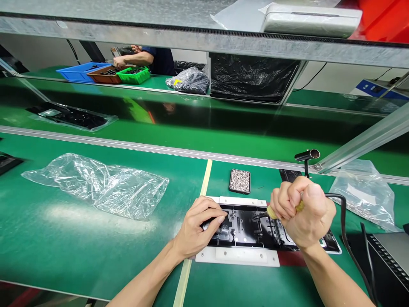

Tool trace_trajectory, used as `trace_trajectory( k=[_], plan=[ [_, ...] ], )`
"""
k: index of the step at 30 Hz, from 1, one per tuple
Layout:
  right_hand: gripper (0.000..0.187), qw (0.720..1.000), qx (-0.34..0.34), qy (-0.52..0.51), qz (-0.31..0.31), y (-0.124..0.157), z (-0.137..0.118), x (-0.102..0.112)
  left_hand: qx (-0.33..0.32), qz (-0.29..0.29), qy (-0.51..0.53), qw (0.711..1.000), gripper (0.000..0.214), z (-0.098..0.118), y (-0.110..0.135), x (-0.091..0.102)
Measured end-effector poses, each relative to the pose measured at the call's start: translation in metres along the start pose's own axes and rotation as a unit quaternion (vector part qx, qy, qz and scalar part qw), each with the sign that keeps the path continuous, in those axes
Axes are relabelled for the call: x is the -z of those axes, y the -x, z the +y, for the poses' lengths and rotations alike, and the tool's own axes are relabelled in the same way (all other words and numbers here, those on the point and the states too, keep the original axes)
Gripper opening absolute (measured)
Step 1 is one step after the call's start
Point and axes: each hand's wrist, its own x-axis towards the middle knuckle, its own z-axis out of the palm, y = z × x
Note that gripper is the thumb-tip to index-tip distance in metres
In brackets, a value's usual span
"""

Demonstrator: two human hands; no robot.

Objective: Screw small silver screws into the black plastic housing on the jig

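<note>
A black plastic part (pixel 246 228) lies in a white jig (pixel 238 256) on the green bench in front of me. My left hand (pixel 200 228) rests on the part's left end, fingers curled down and pressing it. My right hand (pixel 302 211) is a closed fist around a corded tool with a yellowish grip (pixel 272 212). The tool's dark tip touches the middle of the part. A black cable (pixel 343 221) runs from the fist off to the right.
A small tray of screws (pixel 240 181) sits just behind the jig. Crumpled clear bags lie at left (pixel 99 183) and right (pixel 364 194). Beyond a conveyor, another person's arm (pixel 134 59) reaches over coloured bins (pixel 105 73). Equipment (pixel 388 256) stands at right.
</note>
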Motion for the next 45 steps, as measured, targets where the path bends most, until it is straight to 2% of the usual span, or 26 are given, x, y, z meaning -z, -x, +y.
trace_trajectory(
  k=[20, 30, 45],
  plan=[
    [0.054, 0.999, 0.012, 0.007, -0.042, 0.0011, -0.0024, 0.0007, -0.001, 0.005, -0.009, 1.0, 0.021, 0.0046, -0.0011, 0.0012],
    [0.053, 1.0, 0.011, 0.005, -0.028, 0.0029, 0.0002, -0.0014, 0.002, 0.003, -0.007, 1.0, 0.023, 0.0031, 0.0, 0.0013],
    [0.051, 0.999, 0.012, 0.003, -0.039, 0.0023, -0.0007, -0.0001, 0.001, 0.003, -0.004, 1.0, 0.023, 0.003, -0.0004, 0.0011]
  ],
)
